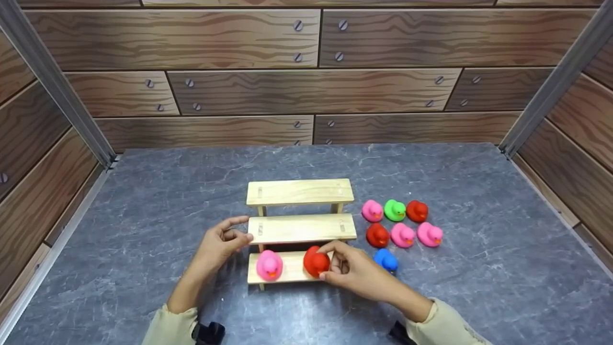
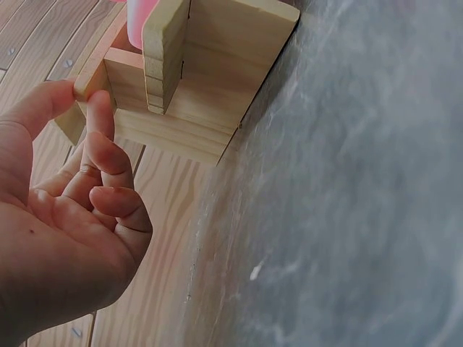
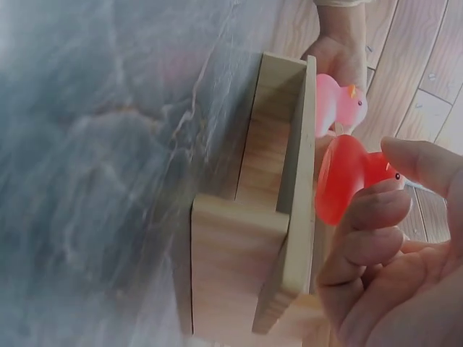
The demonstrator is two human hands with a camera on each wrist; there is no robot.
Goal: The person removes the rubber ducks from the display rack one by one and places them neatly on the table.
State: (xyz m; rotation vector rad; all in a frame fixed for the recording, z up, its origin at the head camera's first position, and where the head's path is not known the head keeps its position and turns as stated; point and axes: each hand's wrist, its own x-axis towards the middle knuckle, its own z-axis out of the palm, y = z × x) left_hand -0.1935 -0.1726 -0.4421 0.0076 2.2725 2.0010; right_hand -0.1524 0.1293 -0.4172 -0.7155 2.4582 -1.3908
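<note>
A three-step pale wooden stand stands on the table. My left hand pinches the left end of its middle step between thumb and forefinger; the left wrist view shows the other fingers curled below. On the lowest step, toward the right, a red rubber duck faces front. My right hand holds this duck from its right side, thumb near the front and fingers behind. A pink rubber duck sits at the left of the same step, and it shows beyond the red one in the right wrist view.
Right of the stand are more rubber ducks: a green duck, a blue duck close behind my right wrist, plus several pink and red ones such as this pink duck. Wood-patterned walls enclose the grey table.
</note>
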